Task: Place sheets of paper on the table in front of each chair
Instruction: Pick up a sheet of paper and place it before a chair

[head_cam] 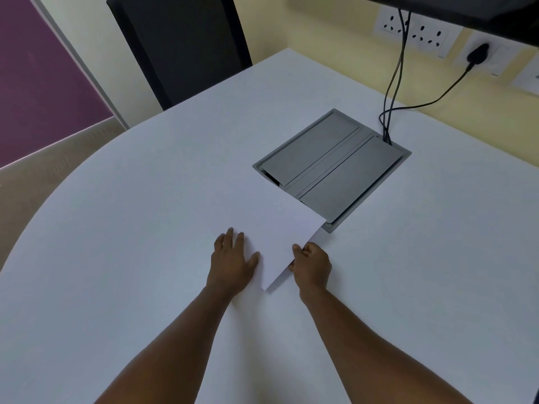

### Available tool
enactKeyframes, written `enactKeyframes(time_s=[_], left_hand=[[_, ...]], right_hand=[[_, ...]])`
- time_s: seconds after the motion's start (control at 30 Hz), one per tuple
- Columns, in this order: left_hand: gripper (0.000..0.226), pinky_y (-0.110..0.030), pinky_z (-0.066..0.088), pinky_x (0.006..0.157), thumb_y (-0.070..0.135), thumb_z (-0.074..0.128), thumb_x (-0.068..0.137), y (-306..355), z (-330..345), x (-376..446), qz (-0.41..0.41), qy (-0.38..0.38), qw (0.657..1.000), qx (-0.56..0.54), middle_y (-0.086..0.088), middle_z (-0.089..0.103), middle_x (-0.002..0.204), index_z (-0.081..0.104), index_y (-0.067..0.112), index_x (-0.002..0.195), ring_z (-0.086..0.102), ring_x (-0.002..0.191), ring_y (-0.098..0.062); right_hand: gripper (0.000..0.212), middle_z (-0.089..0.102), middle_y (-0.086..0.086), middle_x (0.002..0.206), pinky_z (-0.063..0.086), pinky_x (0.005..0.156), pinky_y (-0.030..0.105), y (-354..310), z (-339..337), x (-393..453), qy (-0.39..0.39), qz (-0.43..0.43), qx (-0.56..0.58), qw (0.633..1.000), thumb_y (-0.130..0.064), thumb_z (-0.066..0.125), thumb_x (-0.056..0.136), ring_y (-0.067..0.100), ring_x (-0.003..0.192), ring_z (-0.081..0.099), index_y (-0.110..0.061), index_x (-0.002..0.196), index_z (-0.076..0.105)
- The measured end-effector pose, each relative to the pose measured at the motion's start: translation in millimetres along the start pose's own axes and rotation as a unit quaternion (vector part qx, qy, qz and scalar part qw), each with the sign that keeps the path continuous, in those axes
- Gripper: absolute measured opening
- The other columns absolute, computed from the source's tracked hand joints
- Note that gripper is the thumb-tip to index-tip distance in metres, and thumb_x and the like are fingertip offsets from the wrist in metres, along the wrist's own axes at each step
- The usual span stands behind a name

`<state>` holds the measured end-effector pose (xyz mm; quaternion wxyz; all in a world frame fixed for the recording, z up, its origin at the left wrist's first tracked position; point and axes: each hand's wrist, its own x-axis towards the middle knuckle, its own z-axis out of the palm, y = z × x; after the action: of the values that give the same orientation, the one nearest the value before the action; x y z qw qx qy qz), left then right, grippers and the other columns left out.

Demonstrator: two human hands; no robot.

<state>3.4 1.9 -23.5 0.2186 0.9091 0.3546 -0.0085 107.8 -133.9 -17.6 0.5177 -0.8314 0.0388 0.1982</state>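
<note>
My left hand (233, 259) lay spread flat on the paper (280, 237); my right hand (310, 265) pinched its edge above the table (131, 243).

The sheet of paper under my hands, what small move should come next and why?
Probably slide the sheet of paper back toward you, off the grey cable box. Its far corner overlaps the box's lid, the left hand lies flat on it and the right hand pinches its right edge, so it is not yet flat on the table.
</note>
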Motion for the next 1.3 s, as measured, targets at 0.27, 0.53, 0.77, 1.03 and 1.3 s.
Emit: enactKeyframes(time_s=[0.27,0.53,0.77,1.03,1.3], left_hand=[[0.073,-0.046,0.022,0.117,0.049,0.047,0.094,0.0,-6.0,-8.7,-0.001,-0.052,0.999,0.006,-0.013,0.017,0.162,0.023,0.012,0.152,0.010,0.149,-0.033],[0.080,-0.043,0.022,0.118,0.045,0.056,0.092,-10.7,-0.7,-14.3,0.002,-0.096,0.995,0.014,-0.013,0.001,0.164,0.014,0.013,0.153,0.000,0.151,-0.030],[0.084,-0.042,0.023,0.117,0.044,0.052,0.095,-17.2,1.9,-15.1,0.001,-0.106,0.994,0.011,-0.013,-0.008,0.164,0.003,0.012,0.155,-0.005,0.151,-0.029],[0.072,-0.047,0.018,0.119,0.039,0.041,0.100,-16.2,-1.5,-14.0,0.021,-0.072,0.997,-0.007,-0.016,-0.002,0.164,0.008,0.005,0.154,-0.009,0.150,-0.034],[0.039,-0.045,0.039,0.110,0.021,0.050,0.099,51.8,-41.0,-8.1,-0.077,0.218,0.919,-0.319,-0.016,0.054,0.138,0.053,0.003,0.134,0.050,0.129,-0.030]], right_hand=[[0.041,0.040,0.002,0.052,0.032,0.053,0.028,-9.0,-7.5,3.5,0.041,-0.043,-0.039,0.997,-0.010,0.060,0.092,0.017,0.053,0.034,-0.011,0.057,0.039],[0.018,0.060,-0.008,0.073,0.049,0.072,0.030,-6.8,-7.6,-3.4,0.062,-0.036,-0.019,0.997,-0.009,0.065,0.089,0.021,0.075,0.060,-0.010,0.107,0.061],[0.007,0.060,0.003,0.094,0.046,0.071,0.031,1.4,-12.3,-4.4,0.091,-0.053,-0.075,0.992,-0.014,0.062,0.093,0.021,0.079,0.057,-0.009,0.098,0.063],[0.006,0.062,-0.003,0.076,0.040,0.068,0.027,-6.5,-43.3,-4.7,0.111,-0.052,0.022,0.992,-0.015,0.059,0.094,0.021,0.075,0.058,-0.014,0.089,0.061],[0.012,0.070,0.004,0.092,0.053,0.077,0.036,-25.9,-108.1,-6.6,0.134,-0.039,0.152,0.978,-0.018,0.058,0.096,0.020,0.080,0.062,-0.009,0.098,0.066]])
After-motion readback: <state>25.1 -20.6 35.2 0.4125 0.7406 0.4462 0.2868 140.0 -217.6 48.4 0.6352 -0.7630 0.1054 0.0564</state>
